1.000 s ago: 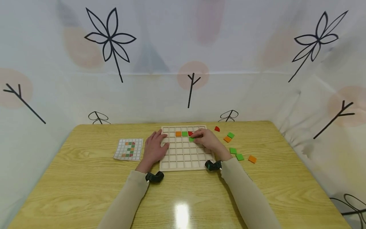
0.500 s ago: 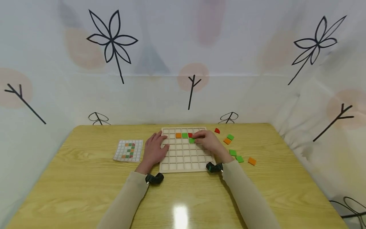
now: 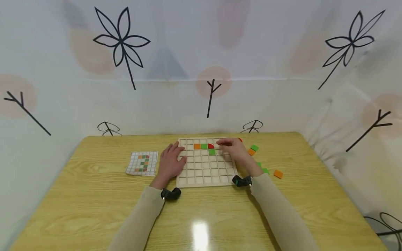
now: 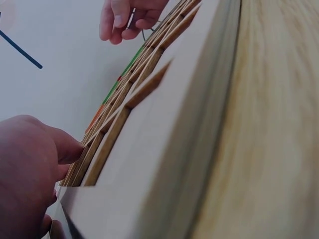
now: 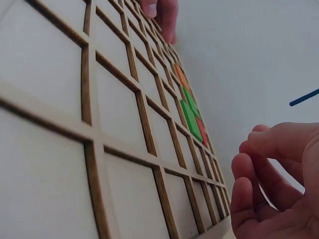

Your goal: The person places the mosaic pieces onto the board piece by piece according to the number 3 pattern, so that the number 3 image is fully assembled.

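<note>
A wooden grid board [image 3: 204, 172] lies on the table. My left hand [image 3: 171, 164] rests on its left edge, fingers spread and touching the frame. In the board's second row sit an orange tile [image 3: 196, 146], a green tile [image 3: 204, 146] and a red rounded tile [image 3: 210, 146]. Below the red one is another green tile [image 3: 211, 152]. Just right of these, my right hand [image 3: 236, 151] hovers over the board's right side. From the right wrist view, its fingers [image 5: 244, 164] are loosely curled with nothing visible between them.
A paper card [image 3: 142, 163] with a coloured grid pattern lies left of the board. Right of it are loose tiles: green [image 3: 254, 148], orange [image 3: 251, 152], a separate orange tile [image 3: 278, 174], and green ones [image 3: 265, 170] partly behind my right wrist. A red piece [image 3: 240, 139] is mostly hidden.
My right hand has let go of the lower green tile and moved right, off the tiles. That green tile now shows fully in its cell. My left hand has stayed put.
</note>
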Demonstrator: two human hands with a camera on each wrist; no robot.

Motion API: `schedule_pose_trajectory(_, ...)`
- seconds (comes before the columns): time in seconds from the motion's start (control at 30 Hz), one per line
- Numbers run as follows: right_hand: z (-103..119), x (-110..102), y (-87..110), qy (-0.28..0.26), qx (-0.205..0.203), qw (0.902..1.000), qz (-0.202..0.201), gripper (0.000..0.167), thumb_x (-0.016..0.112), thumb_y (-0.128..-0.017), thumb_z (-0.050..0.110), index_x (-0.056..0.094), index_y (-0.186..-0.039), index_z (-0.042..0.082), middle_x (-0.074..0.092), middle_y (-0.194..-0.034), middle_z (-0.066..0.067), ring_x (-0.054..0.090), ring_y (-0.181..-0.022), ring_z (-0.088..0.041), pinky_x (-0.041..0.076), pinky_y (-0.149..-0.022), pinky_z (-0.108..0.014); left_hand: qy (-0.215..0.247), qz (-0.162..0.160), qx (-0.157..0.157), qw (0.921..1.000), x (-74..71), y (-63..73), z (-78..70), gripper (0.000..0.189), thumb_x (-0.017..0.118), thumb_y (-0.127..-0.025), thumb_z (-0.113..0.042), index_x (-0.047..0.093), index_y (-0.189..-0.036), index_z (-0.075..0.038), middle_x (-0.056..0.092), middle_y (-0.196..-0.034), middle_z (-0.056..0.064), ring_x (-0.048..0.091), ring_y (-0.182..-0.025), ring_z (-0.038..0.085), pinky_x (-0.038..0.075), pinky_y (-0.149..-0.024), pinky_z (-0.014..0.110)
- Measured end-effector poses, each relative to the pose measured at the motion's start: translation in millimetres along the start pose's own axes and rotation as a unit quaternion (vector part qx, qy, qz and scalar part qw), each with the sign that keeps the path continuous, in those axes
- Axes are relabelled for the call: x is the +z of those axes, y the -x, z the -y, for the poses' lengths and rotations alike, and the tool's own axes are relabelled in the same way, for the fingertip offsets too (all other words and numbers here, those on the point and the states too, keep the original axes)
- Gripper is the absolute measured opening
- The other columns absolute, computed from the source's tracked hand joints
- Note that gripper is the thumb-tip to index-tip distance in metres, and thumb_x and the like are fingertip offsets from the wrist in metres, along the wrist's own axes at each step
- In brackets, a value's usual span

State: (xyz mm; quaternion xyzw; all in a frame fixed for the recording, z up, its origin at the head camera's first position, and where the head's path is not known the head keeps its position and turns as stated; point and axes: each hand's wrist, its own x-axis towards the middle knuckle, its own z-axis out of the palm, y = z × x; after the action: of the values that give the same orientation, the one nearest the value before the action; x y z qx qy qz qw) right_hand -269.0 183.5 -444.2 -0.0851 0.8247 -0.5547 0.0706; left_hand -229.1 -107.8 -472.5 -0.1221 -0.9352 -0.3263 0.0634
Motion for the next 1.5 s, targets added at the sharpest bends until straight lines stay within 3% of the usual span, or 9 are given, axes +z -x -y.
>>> schedule_pose_trajectory(0.23,1.4,-12.0,11.5,0.05,-0.03,0.9983,-0.011,0.026,0.061,-0.099,0.007,0.068,-0.121,-0.003,0.064,-0.125,-0.017,0.058,-0.114,-0.032,0.051,-0.089,-0.037,-0.007,0.003,-0.006,1.0,-1.4,-0.5,1.5,0.043,0.058,-0.1,-0.028,0.058,-0.138,-0.009,0.032,-0.16,0.012,0.02,-0.148,0.036,0.014,-0.117,0.058)
schedule_pose_trajectory(0.6,-14.3,-50.7,31.7,0.112,-0.032,0.9925,-0.038,0.027,0.062,-0.098,0.007,0.068,-0.123,0.0,0.063,-0.127,-0.018,0.057,-0.114,-0.035,0.051,-0.084,-0.042,-0.004,-0.002,0.003,1.0,1.9,-1.4,3.4,0.042,0.057,-0.101,-0.028,0.058,-0.139,-0.009,0.032,-0.159,0.012,0.021,-0.148,0.036,0.015,-0.117,0.057)
schedule_pose_trajectory(0.8,-23.7,-70.4,39.9,0.126,-0.034,0.9903,-0.048,0.027,0.062,-0.098,0.004,0.067,-0.123,-0.003,0.064,-0.121,-0.022,0.058,-0.11,-0.035,0.051,-0.075,-0.032,-0.012,-0.002,0.001,0.9999,2.5,-3.2,4.8,0.043,0.057,-0.101,-0.029,0.059,-0.139,-0.01,0.032,-0.16,0.011,0.021,-0.148,0.036,0.016,-0.117,0.057)
schedule_pose_trajectory(0.87,-27.2,-75.3,43.2,0.129,-0.031,0.99,-0.048,0.028,0.062,-0.098,0.004,0.067,-0.124,-0.003,0.063,-0.121,-0.022,0.058,-0.11,-0.036,0.052,-0.075,-0.031,-0.011,-0.002,0.002,0.9999,2.8,-3.2,5.2,0.043,0.057,-0.101,-0.029,0.059,-0.139,-0.01,0.032,-0.16,0.011,0.021,-0.148,0.036,0.016,-0.117,0.057)
schedule_pose_trajectory(1.2,-33.4,-88.1,53.3,0.186,0.007,0.9816,-0.045,0.031,0.061,-0.097,0.003,0.064,-0.128,-0.002,0.06,-0.128,-0.023,0.058,-0.113,-0.039,0.052,-0.089,-0.049,-0.006,-0.002,0.005,1.0,3.6,-2.2,5.2,0.043,0.056,-0.101,-0.029,0.058,-0.139,-0.009,0.032,-0.16,0.012,0.021,-0.148,0.036,0.016,-0.117,0.058)
schedule_pose_trajectory(1.5,-34.5,-89.3,53.9,0.188,0.036,0.9812,-0.027,0.033,0.062,-0.097,0.008,0.064,-0.128,-0.002,0.058,-0.13,-0.025,0.058,-0.114,-0.04,0.052,-0.085,-0.042,-0.003,0.001,0.001,1.0,1.7,-1.3,2.9,0.043,0.057,-0.101,-0.028,0.058,-0.139,-0.009,0.031,-0.16,0.012,0.02,-0.148,0.036,0.015,-0.117,0.058)
